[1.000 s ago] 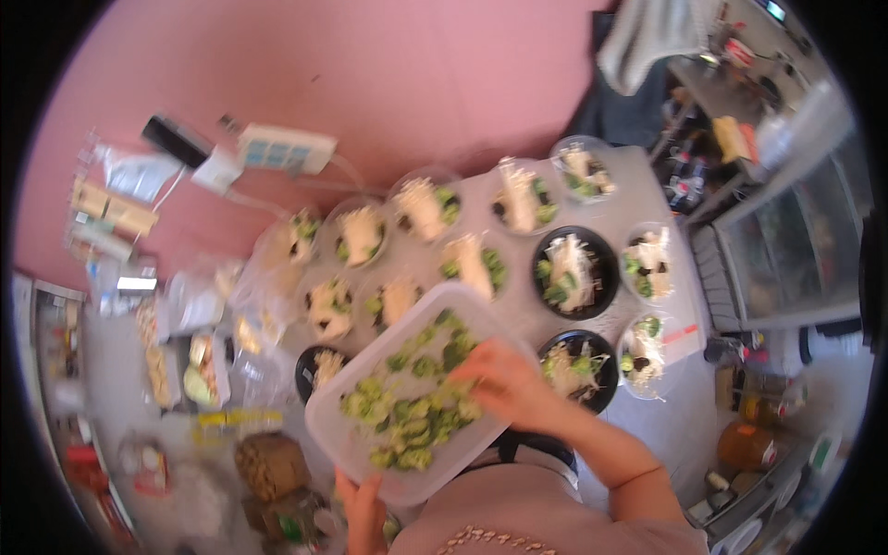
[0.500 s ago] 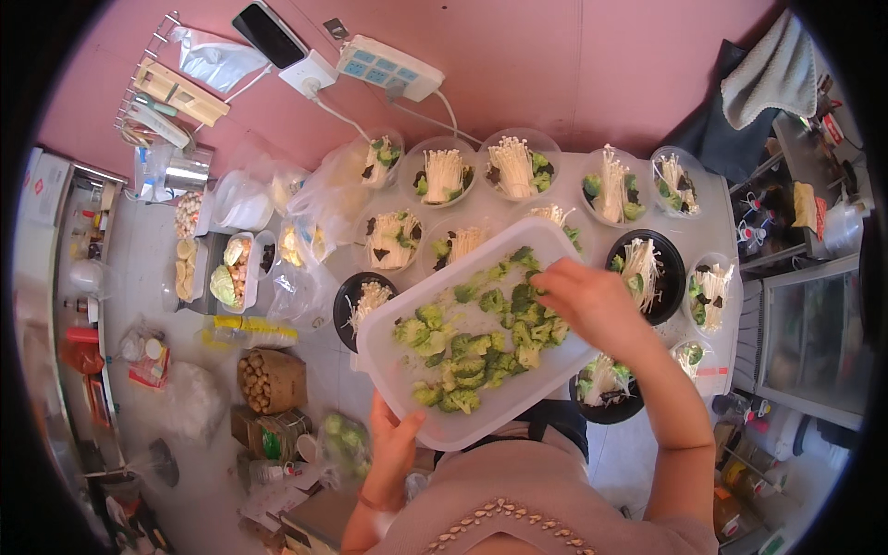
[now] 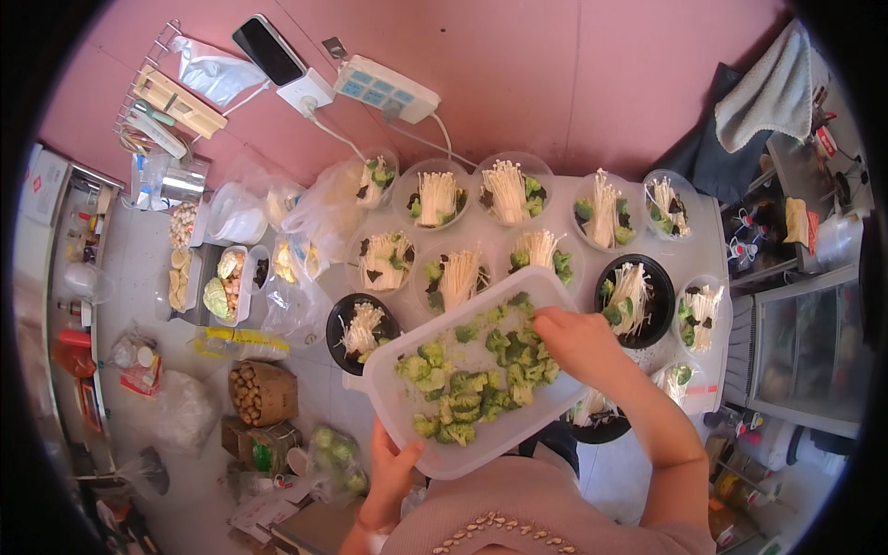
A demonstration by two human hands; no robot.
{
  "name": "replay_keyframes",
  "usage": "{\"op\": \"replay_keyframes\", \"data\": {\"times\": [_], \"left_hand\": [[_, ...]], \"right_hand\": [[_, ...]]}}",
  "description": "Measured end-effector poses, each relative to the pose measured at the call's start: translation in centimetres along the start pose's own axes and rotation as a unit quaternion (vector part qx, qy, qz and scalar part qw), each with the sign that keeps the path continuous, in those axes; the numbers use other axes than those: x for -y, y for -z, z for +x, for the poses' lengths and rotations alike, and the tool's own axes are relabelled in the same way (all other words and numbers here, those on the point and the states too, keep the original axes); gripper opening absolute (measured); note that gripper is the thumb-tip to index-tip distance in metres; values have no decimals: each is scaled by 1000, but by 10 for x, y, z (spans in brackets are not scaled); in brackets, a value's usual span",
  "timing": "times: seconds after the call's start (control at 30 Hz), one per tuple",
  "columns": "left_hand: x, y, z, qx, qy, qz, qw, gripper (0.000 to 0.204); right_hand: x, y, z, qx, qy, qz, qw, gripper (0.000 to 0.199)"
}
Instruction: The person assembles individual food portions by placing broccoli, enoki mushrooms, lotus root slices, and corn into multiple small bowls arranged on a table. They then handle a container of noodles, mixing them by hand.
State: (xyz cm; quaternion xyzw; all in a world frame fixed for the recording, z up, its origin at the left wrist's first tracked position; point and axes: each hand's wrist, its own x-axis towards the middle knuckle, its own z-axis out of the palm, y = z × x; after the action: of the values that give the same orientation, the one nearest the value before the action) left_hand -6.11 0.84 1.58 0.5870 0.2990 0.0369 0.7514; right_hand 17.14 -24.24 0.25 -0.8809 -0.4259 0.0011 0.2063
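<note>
A translucent plastic tray of green broccoli florets is held tilted above the near edge of the white counter, in front of the person's chest. The left hand has its grip closed on the tray's near rim, thumb on top. The right hand reaches into the tray's far right corner, fingers curled down among the florets; whether they pinch one cannot be told.

Beyond the tray, clear bowls and black bowls stand close together in rows on the counter, each holding white enoki mushrooms with bits of broccoli and dark fungus. To the left lie plastic bags and small tubs of other food. A power strip and a phone hang on the pink wall. A brown paper bag sits on the floor lower left.
</note>
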Motion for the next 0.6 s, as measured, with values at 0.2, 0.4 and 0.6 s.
{"op": "replay_keyframes", "data": {"times": [0.2, 0.4, 0.6], "left_hand": [[3, 0, -16, -53, 29, -32, 998, 71], [-5, -4, -26, -68, 12, -54, 996, 69], [4, -4, -25, -50, 11, -9, 999, 69]], "right_hand": [[-123, 70, -16, -332, -250, 84, 906, 14], [-81, 47, 15, -179, -152, 85, 968, 26], [30, -5, 40, -59, 33, 190, 979, 21]]}}
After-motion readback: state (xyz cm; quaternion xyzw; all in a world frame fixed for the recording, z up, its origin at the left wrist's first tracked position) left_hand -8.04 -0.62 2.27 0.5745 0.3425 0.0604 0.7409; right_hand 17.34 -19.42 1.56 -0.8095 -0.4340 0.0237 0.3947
